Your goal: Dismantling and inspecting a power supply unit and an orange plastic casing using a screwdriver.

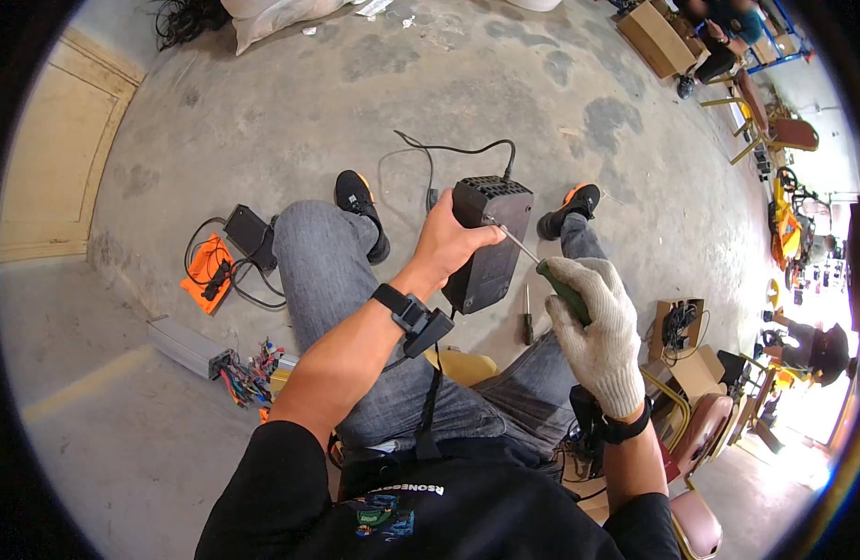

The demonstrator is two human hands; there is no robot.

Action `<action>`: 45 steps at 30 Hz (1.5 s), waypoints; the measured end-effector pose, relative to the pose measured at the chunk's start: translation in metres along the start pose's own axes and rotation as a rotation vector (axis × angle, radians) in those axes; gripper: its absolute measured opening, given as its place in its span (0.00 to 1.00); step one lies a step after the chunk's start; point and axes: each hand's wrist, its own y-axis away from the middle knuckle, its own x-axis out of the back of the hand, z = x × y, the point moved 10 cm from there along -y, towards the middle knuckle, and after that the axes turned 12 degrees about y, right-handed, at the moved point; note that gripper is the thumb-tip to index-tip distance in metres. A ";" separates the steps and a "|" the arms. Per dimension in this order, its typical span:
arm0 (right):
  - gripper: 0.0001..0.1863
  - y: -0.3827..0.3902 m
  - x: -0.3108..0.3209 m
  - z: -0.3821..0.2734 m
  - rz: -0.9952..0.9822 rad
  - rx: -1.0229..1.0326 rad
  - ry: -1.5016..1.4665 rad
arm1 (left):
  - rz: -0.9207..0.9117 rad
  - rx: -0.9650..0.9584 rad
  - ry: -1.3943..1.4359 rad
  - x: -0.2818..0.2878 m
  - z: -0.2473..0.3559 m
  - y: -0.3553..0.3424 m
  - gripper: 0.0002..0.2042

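Plainly, in the head view, the black box was held up between the person's knees, its long axis running roughly away from the body, the near end leaning a little left. The bare left hand was the nearer one: it gripped the box's left edge toward the far end, thumb laid over the upper face. The gloved right hand stood apart from the box, to its right and closer to the body, fingers closed around the green-handled screwdriver. Its shaft slanted forward and left across the face, its tip just beside the left thumb; whether it sat in a screw could not be told. A cable left the grilled far end, and a second screwdriver lay on the floor, right of the box.
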 end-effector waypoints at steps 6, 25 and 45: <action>0.20 0.001 0.000 0.000 -0.001 0.004 0.001 | 0.002 0.006 -0.009 -0.001 0.001 0.001 0.25; 0.25 0.005 0.001 0.002 0.008 0.011 0.077 | 0.033 -0.071 -0.077 0.005 0.002 -0.001 0.27; 0.28 0.011 0.000 0.019 0.188 -0.046 0.075 | 0.086 -0.089 -0.269 0.013 -0.005 -0.003 0.27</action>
